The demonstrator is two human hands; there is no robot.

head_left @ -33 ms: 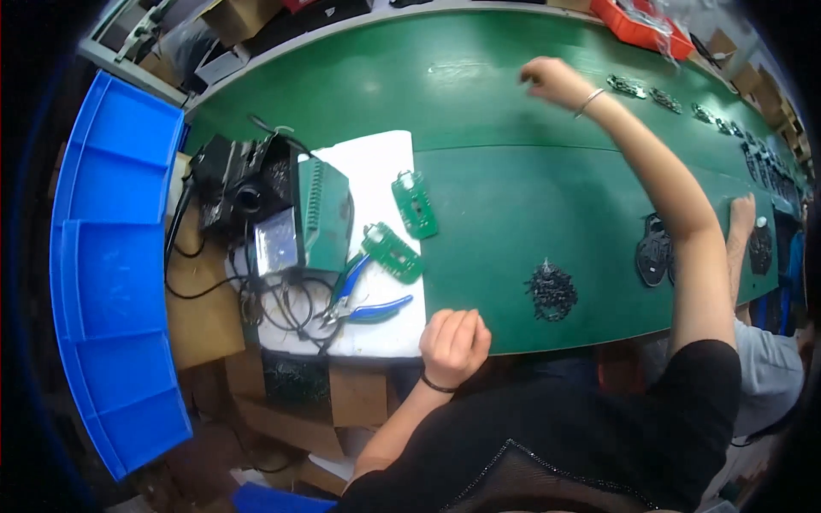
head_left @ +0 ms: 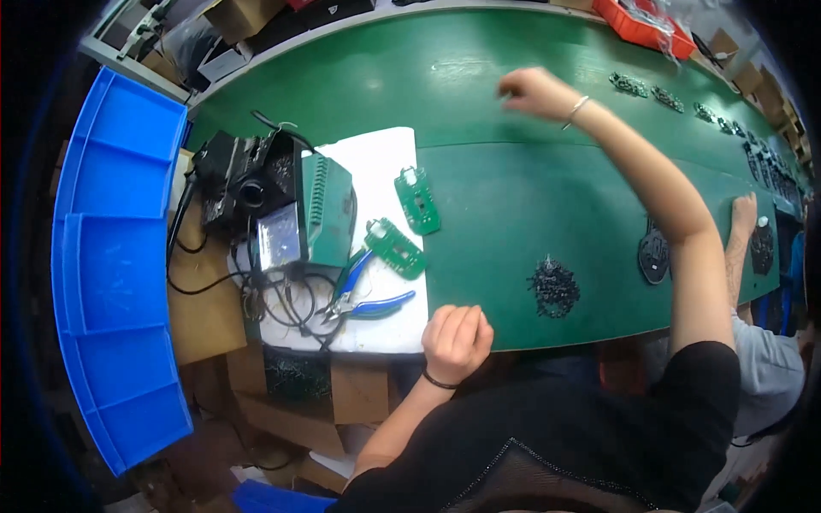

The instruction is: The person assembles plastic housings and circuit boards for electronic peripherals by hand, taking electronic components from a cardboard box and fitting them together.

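Observation:
My left hand [head_left: 457,344] rests at the table's near edge with its fingers curled into a fist; whether anything is inside is hidden. Beside it, on a white sheet [head_left: 376,329], lie cutting pliers [head_left: 376,305] with blue handles. Two green circuit boards [head_left: 416,201] lie farther up at the sheet's right edge. My right arm stretches far over the green table [head_left: 487,214]. Above its far part is my right hand [head_left: 539,94], fingers bent and smeared by motion; I see nothing clear in them. A pile of small black parts [head_left: 554,288] lies right of my left hand.
A soldering station [head_left: 256,192] with cables stands on the left, beside a blue divided bin [head_left: 120,282]. Assembled boards [head_left: 629,84] line the far right. Dark oval shells [head_left: 654,255] lie beside my right forearm. Another person's arm [head_left: 740,235] rests on the right; a red tray [head_left: 646,30] stands behind.
My right hand has moved a little to the left and slightly nearer. My left hand keeps its place, still curled.

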